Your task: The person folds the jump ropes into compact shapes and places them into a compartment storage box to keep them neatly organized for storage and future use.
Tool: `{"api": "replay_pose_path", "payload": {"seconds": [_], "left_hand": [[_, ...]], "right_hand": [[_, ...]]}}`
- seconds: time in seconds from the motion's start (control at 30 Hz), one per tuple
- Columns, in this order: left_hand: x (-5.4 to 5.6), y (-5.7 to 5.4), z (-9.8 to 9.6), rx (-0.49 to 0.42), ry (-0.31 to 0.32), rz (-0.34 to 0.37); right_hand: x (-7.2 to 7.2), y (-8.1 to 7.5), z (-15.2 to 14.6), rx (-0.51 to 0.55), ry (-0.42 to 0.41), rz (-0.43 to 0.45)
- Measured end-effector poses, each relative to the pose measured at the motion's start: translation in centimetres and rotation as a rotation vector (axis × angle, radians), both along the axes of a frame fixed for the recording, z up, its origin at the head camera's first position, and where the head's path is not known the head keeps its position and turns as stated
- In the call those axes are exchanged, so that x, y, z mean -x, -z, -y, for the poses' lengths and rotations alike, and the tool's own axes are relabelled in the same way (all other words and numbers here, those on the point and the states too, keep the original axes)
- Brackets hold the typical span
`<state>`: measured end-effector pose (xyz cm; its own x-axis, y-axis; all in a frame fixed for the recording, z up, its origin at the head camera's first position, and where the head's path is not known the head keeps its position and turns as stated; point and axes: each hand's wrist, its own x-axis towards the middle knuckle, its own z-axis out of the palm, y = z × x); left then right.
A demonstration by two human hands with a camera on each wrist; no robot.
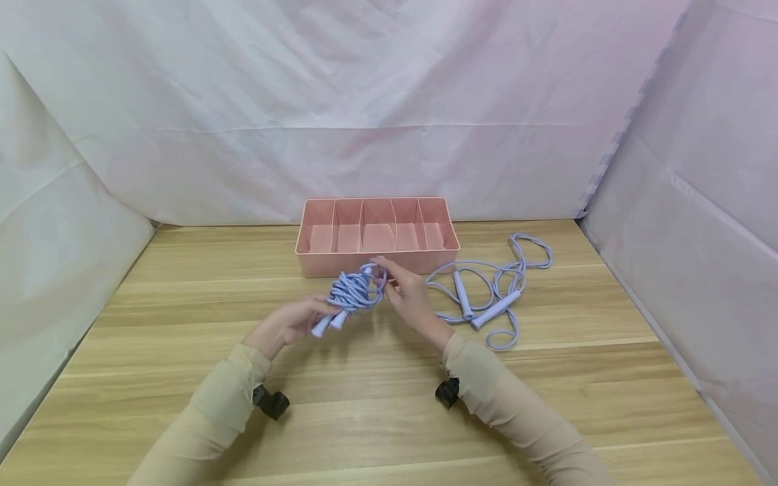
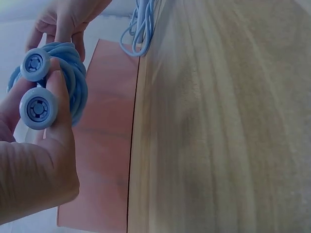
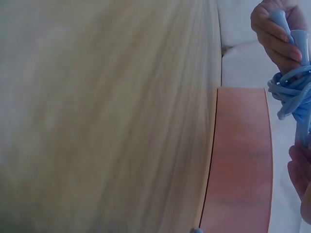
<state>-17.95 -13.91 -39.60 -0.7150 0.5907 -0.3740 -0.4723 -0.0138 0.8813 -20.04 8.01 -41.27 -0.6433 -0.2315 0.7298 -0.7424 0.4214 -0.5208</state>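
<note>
A blue jump rope point(image 1: 351, 292), its cord wound in a bundle around two pale handles, is held up between both hands in front of the pink box. My left hand point(image 1: 296, 318) grips it at the handle ends, which point toward me; in the left wrist view the two round handle caps point(image 2: 38, 108) stick out past the thumb. At the bundle's far end my right hand point(image 1: 408, 291) pinches a loop of cord and the handle tops. The right wrist view shows the wound cord point(image 3: 294, 94) between both hands, partly cut off by the frame edge.
A pink box point(image 1: 378, 262) with several upright compartments stands at the back of the wooden table point(image 1: 365, 418). Right of it lies a second jump rope, its cord point(image 1: 521, 266) loosely looped and its two handles point(image 1: 497, 309) close together. White cloth point(image 1: 377, 88) hangs behind.
</note>
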Motion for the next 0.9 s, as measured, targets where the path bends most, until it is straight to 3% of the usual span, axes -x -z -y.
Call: {"api": "replay_pose_path", "payload": {"seconds": [0.2, 0.4, 0.63, 0.9], "left_hand": [[0.8, -0.2, -0.2, 0.026, -0.029, 0.008], [1.4, -0.4, -0.4, 0.037, -0.08, 0.022], [1.6, -0.3, -1.1, 0.08, -0.12, 0.017], [1.7, -0.5, -1.9, 0.09, -0.171, 0.012]], "right_hand": [[0.2, -0.6, -0.7, -0.155, 0.036, 0.018], [0.2, -1.5, -0.6, -0.141, 0.116, 0.1], [0.8, -2.3, 0.3, -0.161, 0.269, -0.053], [0.8, -2.7, 1.3, -0.209, 0.269, -0.139]]}}
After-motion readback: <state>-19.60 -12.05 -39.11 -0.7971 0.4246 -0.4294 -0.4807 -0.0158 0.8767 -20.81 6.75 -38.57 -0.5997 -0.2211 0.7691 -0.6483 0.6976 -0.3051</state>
